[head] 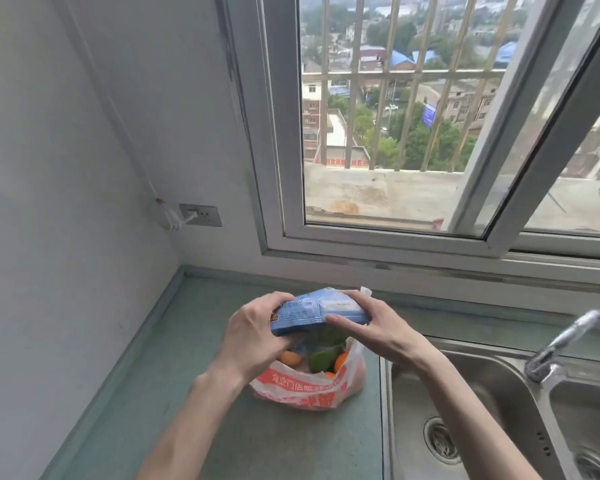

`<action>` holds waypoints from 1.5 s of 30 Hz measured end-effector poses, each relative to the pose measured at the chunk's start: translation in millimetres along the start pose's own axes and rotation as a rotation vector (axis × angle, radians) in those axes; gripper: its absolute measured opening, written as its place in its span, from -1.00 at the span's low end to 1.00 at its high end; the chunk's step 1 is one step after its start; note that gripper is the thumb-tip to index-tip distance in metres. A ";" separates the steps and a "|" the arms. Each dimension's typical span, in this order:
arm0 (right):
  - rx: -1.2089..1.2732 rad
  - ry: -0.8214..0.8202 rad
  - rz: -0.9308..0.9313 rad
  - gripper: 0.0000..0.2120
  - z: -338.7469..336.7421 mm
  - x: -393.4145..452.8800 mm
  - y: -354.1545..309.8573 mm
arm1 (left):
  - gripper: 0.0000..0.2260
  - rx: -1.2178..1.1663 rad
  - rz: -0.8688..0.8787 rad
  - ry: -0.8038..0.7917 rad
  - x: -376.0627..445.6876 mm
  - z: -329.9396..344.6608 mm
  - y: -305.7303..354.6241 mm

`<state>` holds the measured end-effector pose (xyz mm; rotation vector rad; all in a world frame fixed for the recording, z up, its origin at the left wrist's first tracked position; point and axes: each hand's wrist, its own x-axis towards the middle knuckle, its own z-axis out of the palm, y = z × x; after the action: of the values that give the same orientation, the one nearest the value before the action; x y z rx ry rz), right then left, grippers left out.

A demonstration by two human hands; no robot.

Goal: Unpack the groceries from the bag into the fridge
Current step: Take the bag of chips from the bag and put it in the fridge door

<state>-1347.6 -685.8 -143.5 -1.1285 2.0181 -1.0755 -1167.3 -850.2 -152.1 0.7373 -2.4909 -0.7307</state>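
A white plastic grocery bag [305,393] with red print stands open on the green countertop [146,393]. Inside it I see orange fruits [289,357] and a green fruit [321,360]. Just above the bag's mouth both hands hold a flat blue packet [312,313]. My left hand [253,334] grips its left end, thumb on top. My right hand [368,323] grips its right end, thumb along the near edge. No fridge is in view.
A steel double sink [465,410] with a tap [561,344] lies right of the bag. A window [378,133] with bars is behind, its sliding pane partly open. A wall socket [200,214] with a plug sits on the wall at left.
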 end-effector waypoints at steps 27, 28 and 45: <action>0.483 0.798 0.012 -0.82 11.1 -102.4 -42.2 | -0.59 -0.977 0.018 -0.470 -13.6 8.4 63.0; 0.489 0.818 0.007 -0.80 6.0 -110.2 -44.2 | -0.60 -1.012 0.030 -0.471 -15.1 10.3 73.2; 0.381 1.137 0.079 -0.82 -56.0 -315.2 -22.7 | -0.70 -1.173 0.142 -0.714 -94.0 77.9 272.5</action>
<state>-1233.5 -396.5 -64.4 -0.1743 2.3875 -2.2558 -1236.7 -570.5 -73.9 -0.1825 -1.9719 -2.3496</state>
